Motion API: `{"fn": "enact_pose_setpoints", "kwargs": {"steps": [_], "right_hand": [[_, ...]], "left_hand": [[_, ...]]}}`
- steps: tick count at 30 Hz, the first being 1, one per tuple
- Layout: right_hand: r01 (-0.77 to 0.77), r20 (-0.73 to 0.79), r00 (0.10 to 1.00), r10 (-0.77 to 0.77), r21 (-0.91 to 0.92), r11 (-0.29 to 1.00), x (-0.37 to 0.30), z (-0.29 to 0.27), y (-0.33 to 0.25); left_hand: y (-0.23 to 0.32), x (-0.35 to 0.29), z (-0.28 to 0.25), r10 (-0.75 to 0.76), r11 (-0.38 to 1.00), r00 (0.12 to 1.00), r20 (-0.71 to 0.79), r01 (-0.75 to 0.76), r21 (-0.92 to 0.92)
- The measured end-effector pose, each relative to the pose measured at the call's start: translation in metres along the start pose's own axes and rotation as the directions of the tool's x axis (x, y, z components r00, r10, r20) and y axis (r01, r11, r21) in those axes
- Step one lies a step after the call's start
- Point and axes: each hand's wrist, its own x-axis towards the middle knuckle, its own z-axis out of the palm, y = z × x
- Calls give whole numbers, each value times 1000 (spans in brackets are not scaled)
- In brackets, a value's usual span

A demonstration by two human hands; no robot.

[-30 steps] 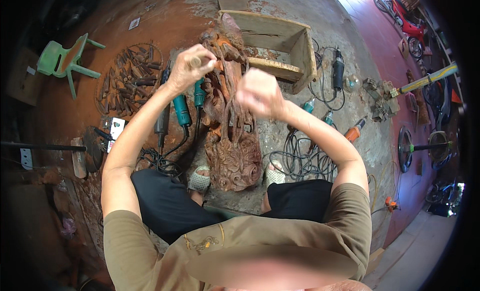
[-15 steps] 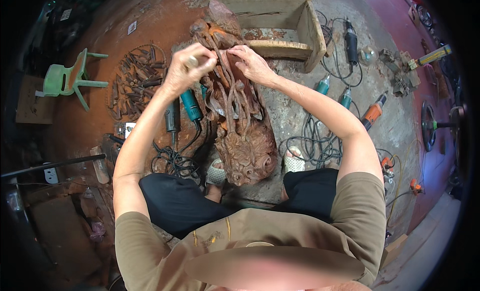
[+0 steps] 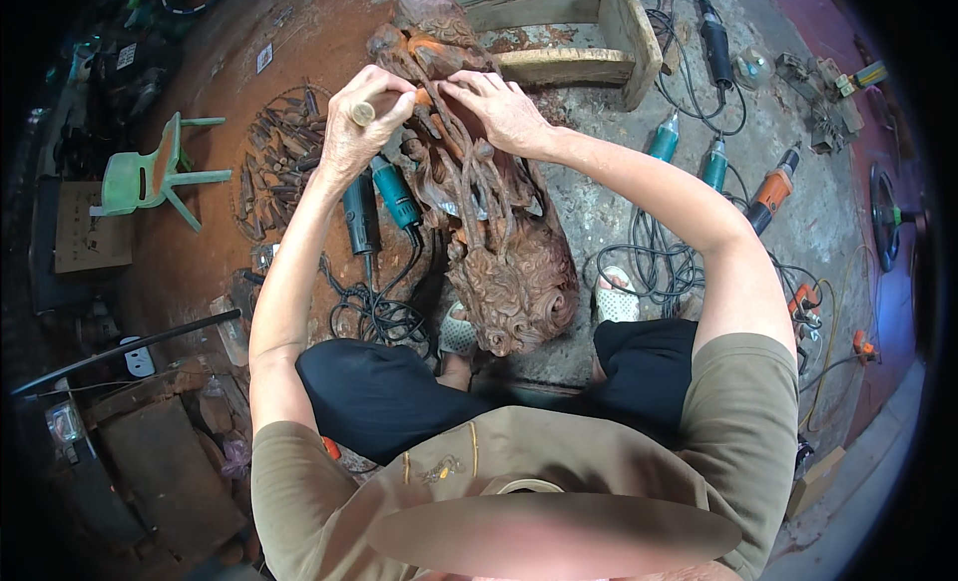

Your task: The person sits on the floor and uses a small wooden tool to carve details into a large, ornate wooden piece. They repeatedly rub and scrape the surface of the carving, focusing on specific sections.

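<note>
1. Because the left hand (image 3: pixel 367 122) is curled around a round-ended wooden handle (image 3: pixel 362 113), its grip is firmly closed; whatever lies beyond the fist is hidden, though the handle suggests a chisel, probably held this way for control.
2. Fingers bent lightly downward, the right hand (image 3: pixel 502 114) rests on the wooden carving (image 3: pixel 519 287), just beside the left; its thumb is mostly concealed, so I cannot tell whether it pinches anything. It may be there to steady the piece or guide the tool.
3. Both arms reach forward with elbows flared: the left forearm rises steeply, while the right slants inward from a sharply bent elbow.
4. Brown and deeply cut with swirls and twisting strands, the carving lies lengthwise ahead of the person, its near end between two perforated sandals (image 3: pixel 618 299), perhaps so both hands reach its middle.
5. Beside its far end, toward the floor's (image 3: pixel 589 167) far edge, sits an open wooden box (image 3: pixel 621 44).
6. On the floor's left side lie a teal power tool (image 3: pixel 397 194) and a heap of wooden-handled hand tools (image 3: pixel 279 152), likely kept within reach; toward the right edge lies an orange power tool (image 3: pixel 772 190).
</note>
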Motion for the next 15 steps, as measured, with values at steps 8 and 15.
{"fn": "enact_pose_setpoints", "kwargs": {"steps": [8,15], "right_hand": [[369,186,914,-362,-6,929,-24,-9,36],[297,-48,955,-293,135,945,-15,-10,23]], "left_hand": [[3,5,-14,-169,983,986,-5,169,-77],[2,0,-11,-238,946,965,107,255,-198]]}}
